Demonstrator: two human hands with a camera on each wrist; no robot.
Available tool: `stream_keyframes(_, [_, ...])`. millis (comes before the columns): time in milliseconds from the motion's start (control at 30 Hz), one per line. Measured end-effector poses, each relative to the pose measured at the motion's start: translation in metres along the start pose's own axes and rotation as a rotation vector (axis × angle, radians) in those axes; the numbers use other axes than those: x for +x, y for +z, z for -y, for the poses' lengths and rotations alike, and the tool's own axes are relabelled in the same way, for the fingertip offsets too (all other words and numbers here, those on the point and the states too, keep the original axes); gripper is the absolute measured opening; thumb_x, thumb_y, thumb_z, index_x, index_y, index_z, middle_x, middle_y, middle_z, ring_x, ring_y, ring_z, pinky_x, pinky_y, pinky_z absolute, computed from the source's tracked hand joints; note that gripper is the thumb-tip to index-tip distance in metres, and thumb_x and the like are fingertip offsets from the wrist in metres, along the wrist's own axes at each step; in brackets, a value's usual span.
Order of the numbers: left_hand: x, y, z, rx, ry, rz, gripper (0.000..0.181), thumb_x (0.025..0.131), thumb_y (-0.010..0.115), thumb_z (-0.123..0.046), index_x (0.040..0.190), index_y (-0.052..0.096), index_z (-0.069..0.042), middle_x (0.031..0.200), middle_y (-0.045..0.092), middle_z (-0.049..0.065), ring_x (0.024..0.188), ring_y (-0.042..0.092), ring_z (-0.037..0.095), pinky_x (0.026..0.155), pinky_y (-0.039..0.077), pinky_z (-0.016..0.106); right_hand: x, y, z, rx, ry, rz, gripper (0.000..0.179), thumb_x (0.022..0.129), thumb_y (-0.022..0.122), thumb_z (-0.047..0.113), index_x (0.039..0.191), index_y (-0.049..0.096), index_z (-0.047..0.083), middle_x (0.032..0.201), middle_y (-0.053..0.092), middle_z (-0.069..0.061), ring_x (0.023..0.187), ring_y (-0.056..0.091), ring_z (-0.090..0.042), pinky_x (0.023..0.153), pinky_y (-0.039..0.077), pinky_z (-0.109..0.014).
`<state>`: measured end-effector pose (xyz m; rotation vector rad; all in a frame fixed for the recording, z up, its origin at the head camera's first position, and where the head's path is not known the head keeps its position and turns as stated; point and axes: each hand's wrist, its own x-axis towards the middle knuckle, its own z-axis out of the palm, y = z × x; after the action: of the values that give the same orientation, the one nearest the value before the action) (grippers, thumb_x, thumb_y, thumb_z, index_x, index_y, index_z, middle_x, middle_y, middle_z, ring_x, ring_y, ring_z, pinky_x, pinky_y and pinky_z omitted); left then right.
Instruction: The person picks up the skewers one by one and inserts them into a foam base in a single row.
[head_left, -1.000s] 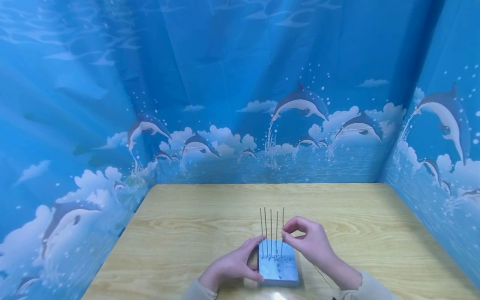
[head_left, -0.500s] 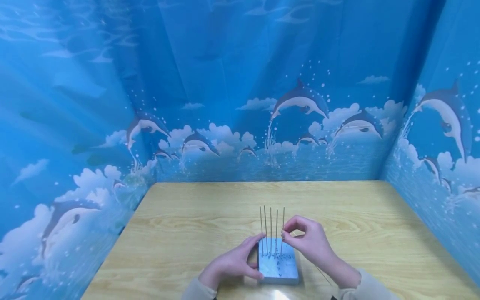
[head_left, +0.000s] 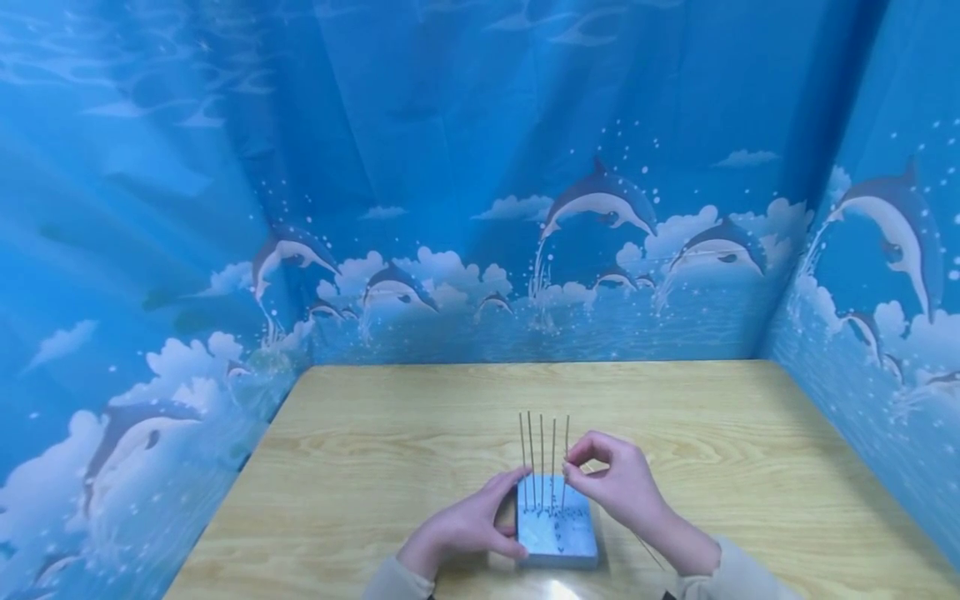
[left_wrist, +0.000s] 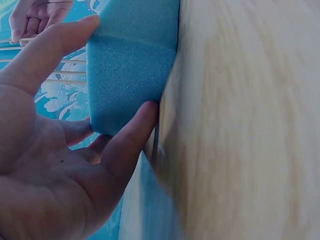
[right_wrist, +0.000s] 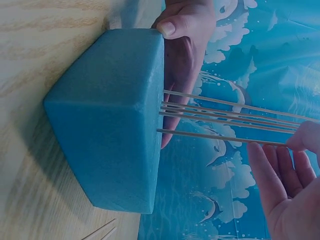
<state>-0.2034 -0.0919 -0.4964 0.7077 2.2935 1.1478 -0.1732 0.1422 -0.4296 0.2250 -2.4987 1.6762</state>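
A light blue foam block (head_left: 536,540) with small holes across its top rests on the table. My left hand (head_left: 467,527) grips its left side, with the thumb at the near corner and fingers round the far side. Several thin sticks (right_wrist: 215,101) stand upright in a row in the block. Between thumb and forefinger, my right hand (head_left: 622,487) pinches the rightmost stick (right_wrist: 215,137) partway up its length. That stick's lower end meets the top of the block, level with the others.
Two loose thin sticks (right_wrist: 100,228) lie on the wood-grain table (head_left: 360,433) to the right of the block, partly under my right forearm in the head view. Blue dolphin-print curtains (head_left: 450,167) enclose the table's back and sides.
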Motion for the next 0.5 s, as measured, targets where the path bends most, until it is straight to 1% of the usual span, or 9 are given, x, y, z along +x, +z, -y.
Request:
stream_keyframes(200, [0.0013,0.0002,-0.0004,0.006,-0.005,0.001,0.113,0.068,0.088,-0.031,0.158,0.02,-0.027,0.163,0.025,0.007,0.148,0.028,0.034,0.12,0.024,0.059,-0.0002,0.0019,0.0019,-0.028,0.006,-0.005,0.012,0.078,0.076,0.001,0.087,0.069,0.006,0.087,0.072,-0.002,0.086,0.069,-0.01,0.07,0.06,-0.018])
stream_keyframes(500, [0.0036,-0.0017,0.0,0.013,-0.017,0.017,0.112,0.07,0.087,-0.034,0.158,0.02,-0.029,0.164,0.024,0.006,0.149,0.026,0.032,0.121,0.023,0.058,0.0,0.0024,0.0026,-0.033,0.021,-0.013,0.013,0.078,0.076,0.001,0.086,0.07,0.008,0.088,0.073,-0.002,0.086,0.069,-0.009,0.069,0.06,-0.019])
